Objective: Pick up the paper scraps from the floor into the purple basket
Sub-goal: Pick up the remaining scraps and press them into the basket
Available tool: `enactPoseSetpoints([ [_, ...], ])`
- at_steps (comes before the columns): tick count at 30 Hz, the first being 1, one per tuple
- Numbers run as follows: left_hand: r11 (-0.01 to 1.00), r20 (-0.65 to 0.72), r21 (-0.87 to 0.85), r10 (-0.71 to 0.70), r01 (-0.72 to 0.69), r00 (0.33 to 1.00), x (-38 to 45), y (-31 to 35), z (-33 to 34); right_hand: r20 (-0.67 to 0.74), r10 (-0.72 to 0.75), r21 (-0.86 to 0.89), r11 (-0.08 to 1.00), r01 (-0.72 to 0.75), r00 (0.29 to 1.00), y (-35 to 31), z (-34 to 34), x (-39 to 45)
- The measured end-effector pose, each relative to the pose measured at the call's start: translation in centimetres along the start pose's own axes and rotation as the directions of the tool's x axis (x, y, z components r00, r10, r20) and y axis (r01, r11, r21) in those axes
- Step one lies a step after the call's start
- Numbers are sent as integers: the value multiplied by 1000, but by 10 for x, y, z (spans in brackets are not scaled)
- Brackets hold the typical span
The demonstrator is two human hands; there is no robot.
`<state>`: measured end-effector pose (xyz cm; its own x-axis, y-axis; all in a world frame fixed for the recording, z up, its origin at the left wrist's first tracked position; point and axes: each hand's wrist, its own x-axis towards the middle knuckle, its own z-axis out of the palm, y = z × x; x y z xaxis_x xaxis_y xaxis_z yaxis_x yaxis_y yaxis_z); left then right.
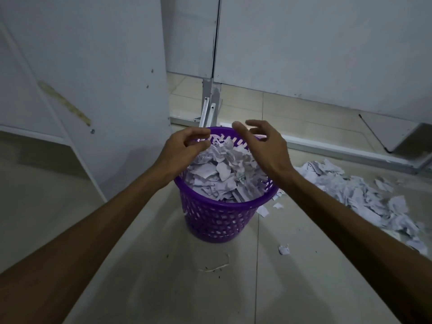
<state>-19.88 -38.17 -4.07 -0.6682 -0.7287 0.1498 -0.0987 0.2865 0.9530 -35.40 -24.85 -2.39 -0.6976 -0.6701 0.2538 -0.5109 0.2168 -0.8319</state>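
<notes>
The purple basket (217, 220) stands upright on the tiled floor in the middle of the head view, heaped with white paper scraps (222, 171). Both my hands hover over its far rim with nothing in them. My left hand (184, 148) has loosely curled fingers above the left side. On the right side my right hand (261, 146) has its fingers spread and relaxed. A large pile of scraps (364, 195) lies on the floor to the right of the basket. A few loose scraps (263, 210) lie by its base, and one scrap (283, 249) lies nearer to me.
A white panel (98, 90) stands close on the left. A white partition wall (315, 47) runs along the back on metal brackets (210, 108). A metal floor rail (339, 150) runs behind the scrap pile. A thin string (217, 266) lies on the floor in front of the basket.
</notes>
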Motion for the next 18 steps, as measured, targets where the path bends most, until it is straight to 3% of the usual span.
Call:
enactPoseSetpoints([
  [2,1000,10,7,6,-7,1000,0,-1,2,39,-21,-11,1000,21,999,-1,-6,4],
  [4,999,2,36,23,-23,1000,0,-2,3,178,-93,-73,992,108,980,-1,-4,3],
  [9,992,-72,115,61,-53,996,-1,-9,3,558,-90,-323,892,316,825,10,25,-3],
  [12,988,-113,141,81,-65,990,0,-12,3,634,-1,-444,819,365,773,18,38,-1],
  [18,993,-184,111,66,-47,981,-2,-15,0,693,78,-522,740,424,717,30,50,4],
])
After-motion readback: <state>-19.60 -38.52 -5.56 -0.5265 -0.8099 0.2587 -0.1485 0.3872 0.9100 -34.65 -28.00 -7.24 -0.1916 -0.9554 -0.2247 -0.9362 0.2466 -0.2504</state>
